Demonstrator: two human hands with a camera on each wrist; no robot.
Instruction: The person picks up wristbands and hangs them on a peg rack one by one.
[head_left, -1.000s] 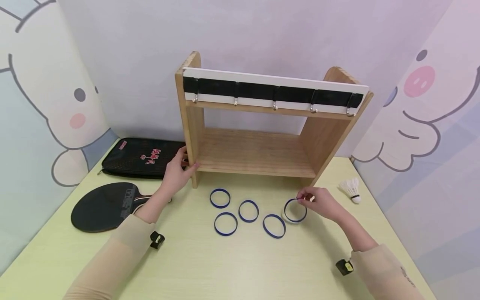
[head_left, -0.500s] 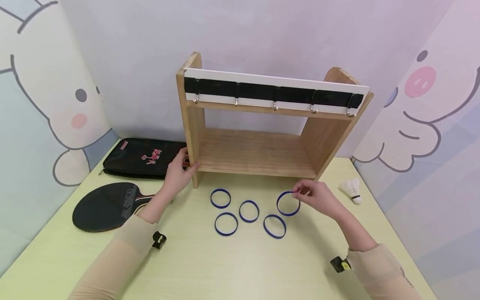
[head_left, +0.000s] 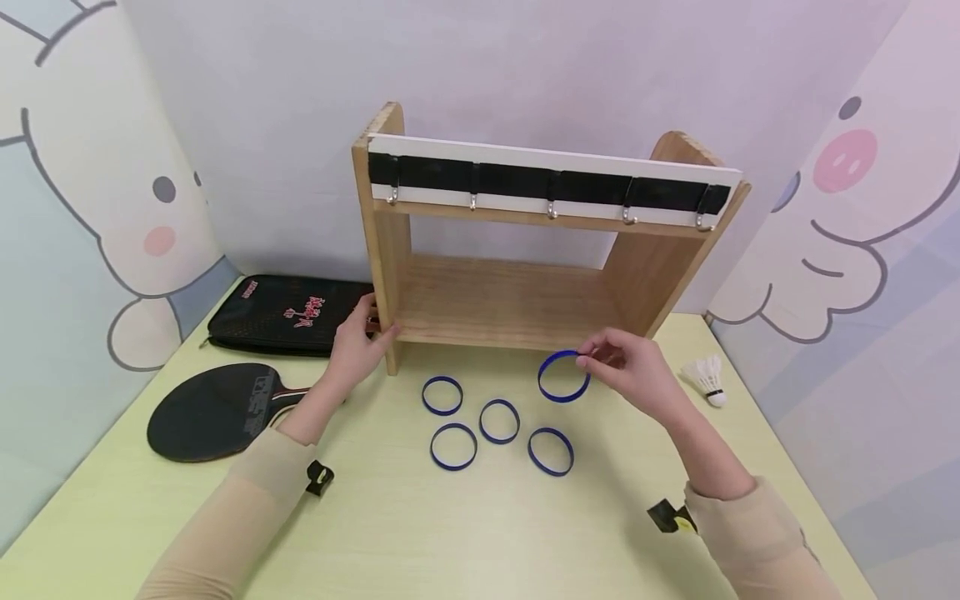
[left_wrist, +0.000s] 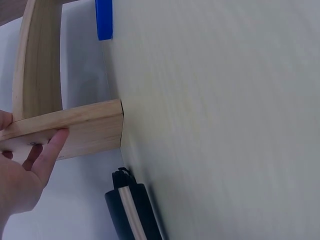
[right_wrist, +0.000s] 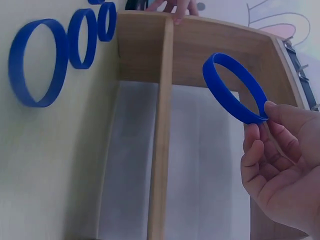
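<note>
My right hand [head_left: 630, 371] pinches a blue wristband [right_wrist: 225, 100] between thumb and fingertips, raised above the table before the right part of a wooden shelf [head_left: 502, 304]. In the right wrist view the wristband tilts in front of the shelf's inside. My left hand [head_left: 354, 343] grips the shelf's left side panel [left_wrist: 90, 117], thumb on the front and fingers behind, partly hidden. Several more blue wristbands [head_left: 453, 468] lie flat on the table below the shelf. A white rail [head_left: 600, 162] with a black strip and several silver hooks [head_left: 552, 212] runs along the shelf's upper front.
Left of the shelf lie a black zipped case [head_left: 277, 321] and a table tennis paddle [head_left: 210, 412], its handle under the left forearm. A shuttlecock [head_left: 705, 379] rests near the table's right edge. Printed walls [head_left: 525, 75] stand at the back and sides.
My right hand has lifted the wristband off the table and carried it up and left, toward the shelf. The left hand stays on the side panel.
</note>
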